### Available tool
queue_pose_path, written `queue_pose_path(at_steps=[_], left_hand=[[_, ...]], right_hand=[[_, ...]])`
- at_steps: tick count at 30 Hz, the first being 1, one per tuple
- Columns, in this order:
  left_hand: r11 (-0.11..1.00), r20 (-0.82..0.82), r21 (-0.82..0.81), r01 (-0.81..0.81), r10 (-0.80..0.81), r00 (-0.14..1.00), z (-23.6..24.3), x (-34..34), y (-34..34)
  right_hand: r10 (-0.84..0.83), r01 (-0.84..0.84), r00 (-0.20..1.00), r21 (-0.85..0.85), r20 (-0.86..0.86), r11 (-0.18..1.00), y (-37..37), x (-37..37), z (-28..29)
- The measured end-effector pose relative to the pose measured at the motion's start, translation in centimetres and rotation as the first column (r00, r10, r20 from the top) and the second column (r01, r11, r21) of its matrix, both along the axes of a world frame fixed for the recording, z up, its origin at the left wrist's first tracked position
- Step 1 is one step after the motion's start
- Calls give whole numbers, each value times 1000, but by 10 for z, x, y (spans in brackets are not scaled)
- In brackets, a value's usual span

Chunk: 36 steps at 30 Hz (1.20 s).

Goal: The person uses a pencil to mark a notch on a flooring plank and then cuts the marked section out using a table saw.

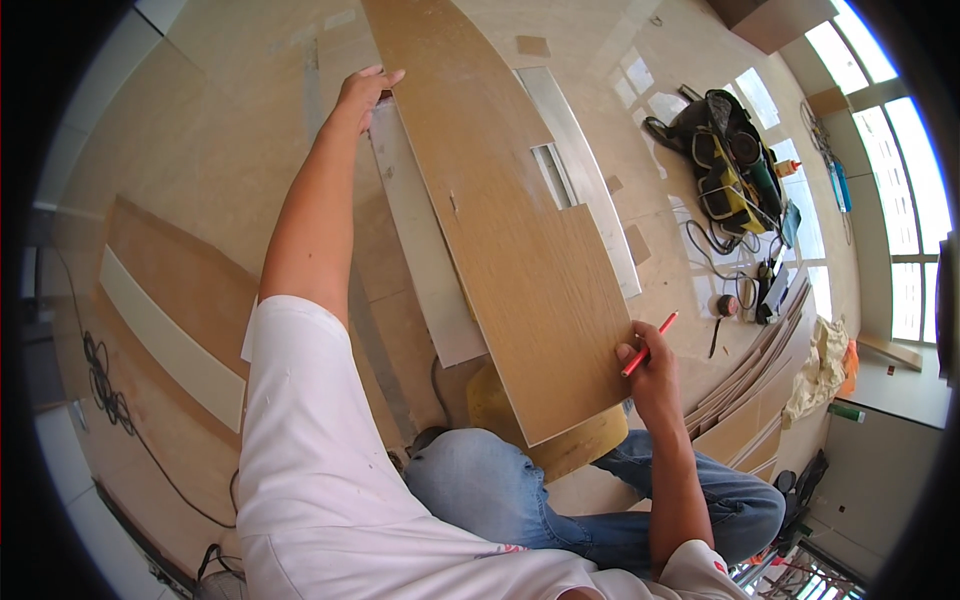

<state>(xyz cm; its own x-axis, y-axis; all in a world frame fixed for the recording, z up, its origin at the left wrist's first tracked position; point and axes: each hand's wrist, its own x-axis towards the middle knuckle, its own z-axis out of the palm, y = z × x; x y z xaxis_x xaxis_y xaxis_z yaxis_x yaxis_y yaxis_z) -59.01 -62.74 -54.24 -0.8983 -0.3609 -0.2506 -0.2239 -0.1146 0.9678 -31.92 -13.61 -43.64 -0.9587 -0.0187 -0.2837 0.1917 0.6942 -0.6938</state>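
Observation:
A long wood-grain board [520,290] lies at a slant in front of me, its near end over my knees. It has a rectangular notch in its right edge and a small mark near its left edge. Up at the far left edge, my left hand [368,95] is closed on the board, with some of its fingers hidden. My right hand [652,370] is by the near right corner, touching the board's edge. A red pencil [650,345] is gripped in it, pointing up and to the right. Pale panels [425,230] lie under the board.
A black and yellow tool bag [730,165] with cords stands to the right. Nearer are a tape roll [726,305] and a stack of thin strips [750,385]. A yellow stool [560,450] is under the board's near end. At left lie a white panel [170,335] and a black cable [110,385].

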Motion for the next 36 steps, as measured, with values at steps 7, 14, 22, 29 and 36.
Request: queue_pose_path(at_steps=[7,14,22,29,36], left_hand=[[999,-16,-32,-12,12,1000,-4,-4,-8],[999,-14,-33,7,-7,1000,5,1,1],[1000,-9,-11,5,-5,1000,8,5,4],[998,-6,-56,-7,6,1000,-3,-2,-2],[999,6,-42,-5,5,1000,-1,-1,3]], right_hand=[[10,-10,1000,-8,-5,1000,3,0,-6],[-15,16,1000,-43,18,999,3,0,-8],[-9,8,1000,-55,-8,998,8,0,-12],[-15,16,1000,-42,23,999,2,0,-6],[-1,1,1000,-13,21,1000,5,0,-9]])
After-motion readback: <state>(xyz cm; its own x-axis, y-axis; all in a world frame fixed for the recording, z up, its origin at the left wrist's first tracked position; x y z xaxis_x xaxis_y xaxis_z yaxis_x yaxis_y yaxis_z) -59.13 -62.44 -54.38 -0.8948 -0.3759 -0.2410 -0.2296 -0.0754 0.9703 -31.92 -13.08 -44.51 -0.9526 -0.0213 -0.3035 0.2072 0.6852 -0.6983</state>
